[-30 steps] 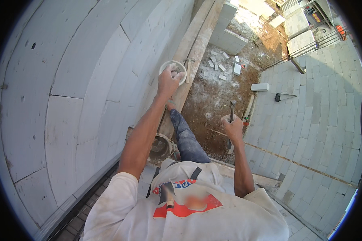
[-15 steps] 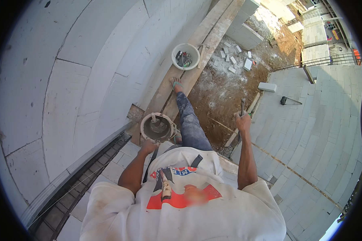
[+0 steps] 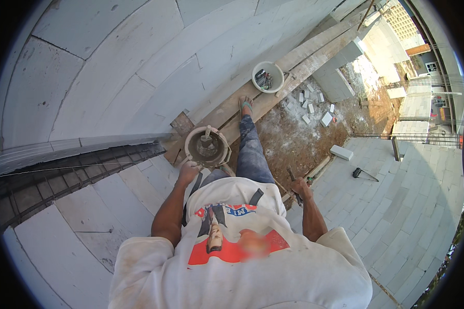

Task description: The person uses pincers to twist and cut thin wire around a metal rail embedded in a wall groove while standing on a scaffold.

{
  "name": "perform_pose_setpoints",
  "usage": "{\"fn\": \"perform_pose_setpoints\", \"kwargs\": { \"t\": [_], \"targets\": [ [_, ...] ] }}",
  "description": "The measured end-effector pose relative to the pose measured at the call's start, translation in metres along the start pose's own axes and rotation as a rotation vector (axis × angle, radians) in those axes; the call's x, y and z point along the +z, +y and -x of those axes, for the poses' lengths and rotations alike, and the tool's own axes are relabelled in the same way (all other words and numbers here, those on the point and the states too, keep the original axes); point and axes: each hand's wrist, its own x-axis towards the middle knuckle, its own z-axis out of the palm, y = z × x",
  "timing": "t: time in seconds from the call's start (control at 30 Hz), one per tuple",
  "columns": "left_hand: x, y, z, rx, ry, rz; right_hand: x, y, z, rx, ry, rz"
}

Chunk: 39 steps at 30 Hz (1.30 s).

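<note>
My left hand (image 3: 190,169) is closed beside the near left rim of a mortar bucket (image 3: 189,149); what its fingers hold, if anything, is hidden. Inside the bucket, a mortar-coated tool (image 3: 206,137) stands with its handle up in grey mortar. My right hand (image 3: 301,189) is wrapped around a slim dark metal hand tool (image 3: 291,174), whose ends show above and below the fist. The tool's exact kind is unclear. Farther along the planks stands a white bucket (image 3: 256,69) containing several small tools (image 3: 263,80), beside my sandalled foot (image 3: 246,106).
A pale block wall (image 3: 139,56) rises along the left of the wooden planks (image 3: 304,51). Below to the right lies a dirt floor (image 3: 288,134) with scattered block pieces (image 3: 326,119). Another block wall (image 3: 397,206) bears a loose block (image 3: 341,152) and a black tool (image 3: 357,172).
The view has turned, shifting the buckets and planks rightward in it. My right hand has drawn the metal tool nearer my body and tilted it. My left hand stays closed near the mortar bucket.
</note>
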Motion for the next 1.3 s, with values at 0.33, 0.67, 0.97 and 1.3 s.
{"fn": "perform_pose_setpoints", "kwargs": {
  "t": [0.33, 0.67, 0.97, 1.3],
  "targets": [
    [0.018, -0.031, 0.033, -0.134, -0.182, -0.173, 0.128, -0.027, 0.189, 0.566, -0.311, 0.216],
    [0.017, -0.082, 0.041, -0.139, -0.254, -0.24, 0.11, -0.043, 0.185, 0.675, 0.017, -0.153],
    [0.062, 0.005, 0.031, 0.176, -0.382, -0.565, 0.092, 0.004, 0.218, 0.099, 0.444, -0.338],
    [0.241, 0.126, 0.084, 0.444, -0.654, -0.662, 0.276, 0.207, 0.294, 0.536, 0.208, -0.382]
  ]
}}
